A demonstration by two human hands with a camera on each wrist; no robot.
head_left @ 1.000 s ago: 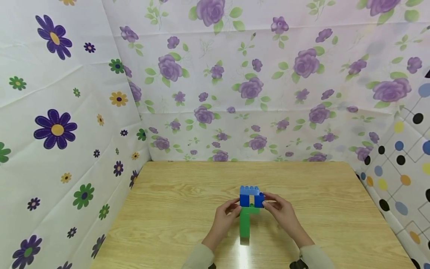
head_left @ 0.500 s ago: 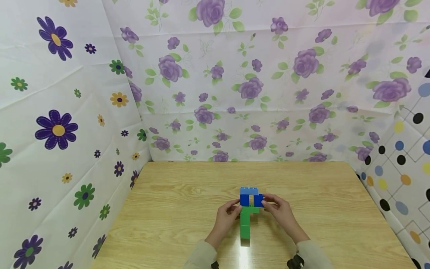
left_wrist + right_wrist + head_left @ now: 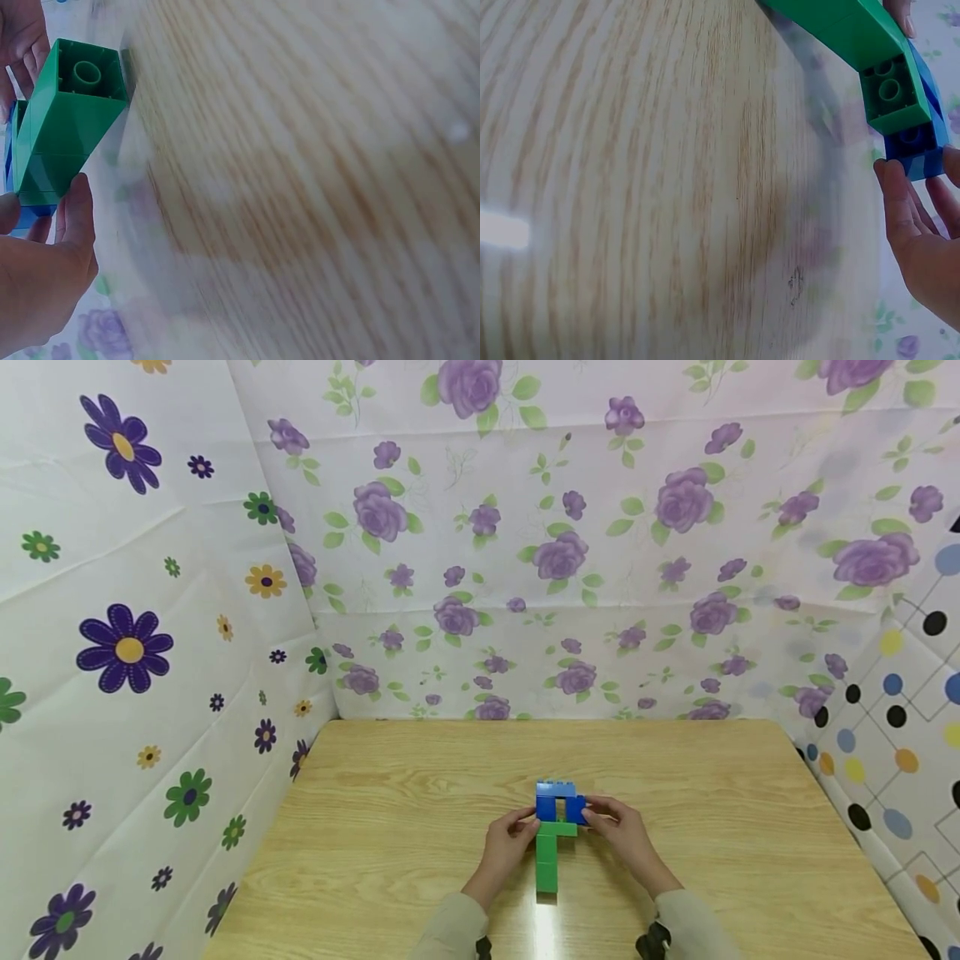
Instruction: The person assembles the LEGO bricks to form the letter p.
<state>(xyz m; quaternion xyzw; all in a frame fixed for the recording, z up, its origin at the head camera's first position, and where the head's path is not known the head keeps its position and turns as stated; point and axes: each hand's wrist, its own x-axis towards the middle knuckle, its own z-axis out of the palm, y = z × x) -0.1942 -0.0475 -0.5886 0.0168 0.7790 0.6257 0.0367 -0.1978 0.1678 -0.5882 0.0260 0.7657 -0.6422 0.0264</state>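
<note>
A P-shaped build of toy building bricks stands between the hands. Its green column (image 3: 547, 864) carries a green arm (image 3: 562, 829) to the right. Two dark blue bricks rise above with a gap between them, topped by a lighter blue brick (image 3: 555, 789). My left hand (image 3: 506, 847) pinches the build's left side around the green-blue joint. The right hand (image 3: 626, 835) pinches the right dark blue brick (image 3: 576, 810), which juts past the top brick. Hollow undersides show on the column's foot (image 3: 88, 71) in the left wrist view and the green arm (image 3: 889, 90) in the right wrist view.
The wooden table (image 3: 390, 793) spreads around the build. Flowered cloth (image 3: 558, 635) hangs behind and on the left, dotted cloth (image 3: 870, 777) on the right. A dark device (image 3: 654, 939) sits at the right wrist.
The build's top has tipped slightly, sitting a little lower in the head view. The right hand and its dark blue brick have shifted slightly left. Both hands keep their holds.
</note>
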